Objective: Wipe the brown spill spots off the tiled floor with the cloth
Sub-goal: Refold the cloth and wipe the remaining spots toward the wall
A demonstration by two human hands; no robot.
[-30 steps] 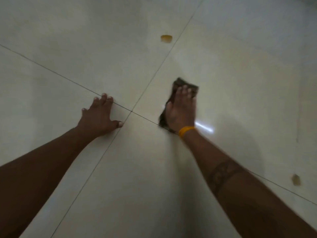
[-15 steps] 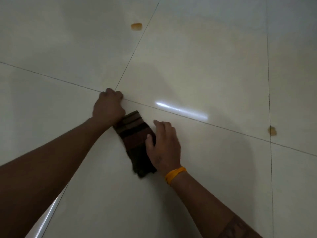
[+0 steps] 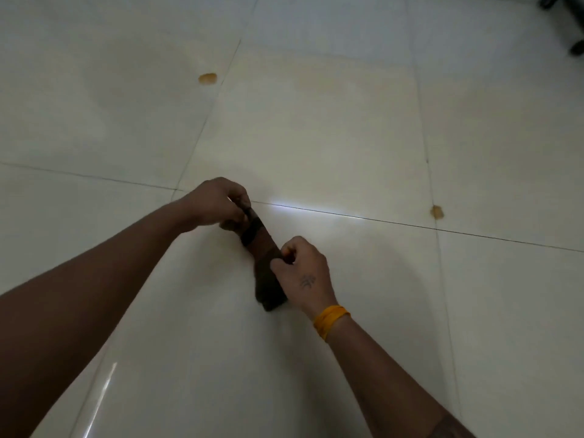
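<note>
A dark brown striped cloth point(image 3: 262, 245), folded into a narrow strip, lies stretched between both hands just above the pale tiled floor point(image 3: 316, 137). My left hand point(image 3: 215, 202) pinches its far end near a tile joint. My right hand point(image 3: 303, 273), with a yellow band at the wrist, pinches the cloth's middle, and the near end hangs down by that wrist. One brown spill spot point(image 3: 207, 78) sits on the floor far ahead to the left. A second brown spill spot point(image 3: 436, 212) sits to the right, beside a tile joint.
Dark legs of some furniture point(image 3: 565, 14) show at the top right corner. Light glares on the glossy tiles right of my left hand and near the bottom left. Faint brownish smears mark the tile ahead.
My right hand stopped pressing the cloth flat on the floor. Both hands came together, took hold of the cloth's ends and lifted and stretched it. The view has shifted to the right.
</note>
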